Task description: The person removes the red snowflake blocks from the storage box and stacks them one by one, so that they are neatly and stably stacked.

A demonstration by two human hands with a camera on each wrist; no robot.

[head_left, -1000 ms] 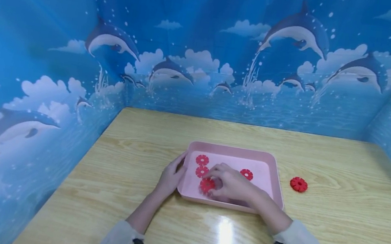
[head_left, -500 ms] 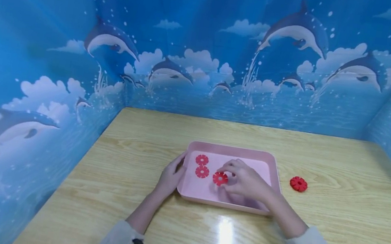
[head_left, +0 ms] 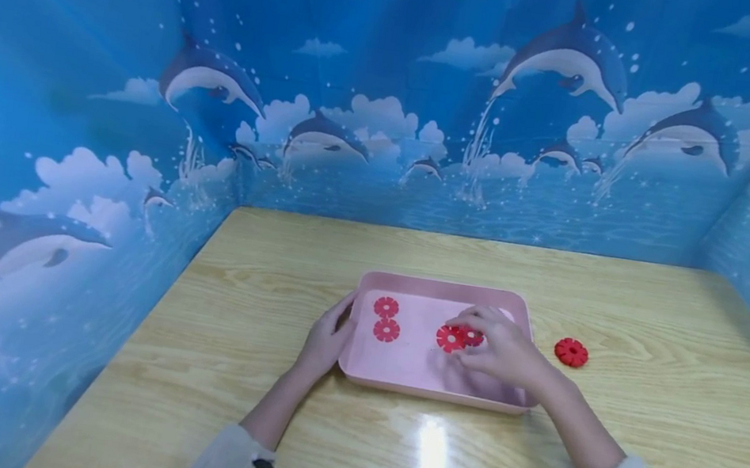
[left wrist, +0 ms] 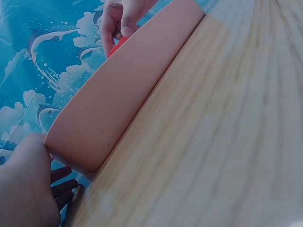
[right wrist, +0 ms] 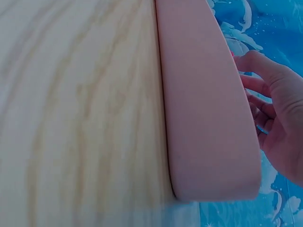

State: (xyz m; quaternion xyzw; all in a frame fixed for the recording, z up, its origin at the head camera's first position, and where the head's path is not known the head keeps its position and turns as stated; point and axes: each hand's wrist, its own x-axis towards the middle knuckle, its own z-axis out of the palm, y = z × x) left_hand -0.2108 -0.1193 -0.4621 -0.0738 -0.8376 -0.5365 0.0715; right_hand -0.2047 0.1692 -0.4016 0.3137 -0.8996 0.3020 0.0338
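A shallow pink tray [head_left: 398, 373] lies on the table. My left hand [head_left: 325, 343] rests along its left side, fingers extended against the outer wall. Over the tray's right half, my right hand [head_left: 498, 351] pinches a red notched disc [head_left: 450, 339] between thumb and fingers. That disc overlaps another red disc [head_left: 473, 338] partly hidden by the fingers. On the tray's left, an upper red disc [head_left: 386, 307] and a lower one [head_left: 386, 330] lie edge to edge. From the left wrist view, the right hand [left wrist: 125, 19] shows behind the tray wall with red beneath its fingertips.
More red notched disc material, thicker like a small stack [head_left: 571, 352], lies on the wooden table [head_left: 642, 431] right of the tray. A blue dolphin-print backdrop [head_left: 384, 171] rises behind and at both sides.
My right hand has carried the red disc from the tray's left part rightward, up to the other disc on the right. The left hand stays at the tray's side.
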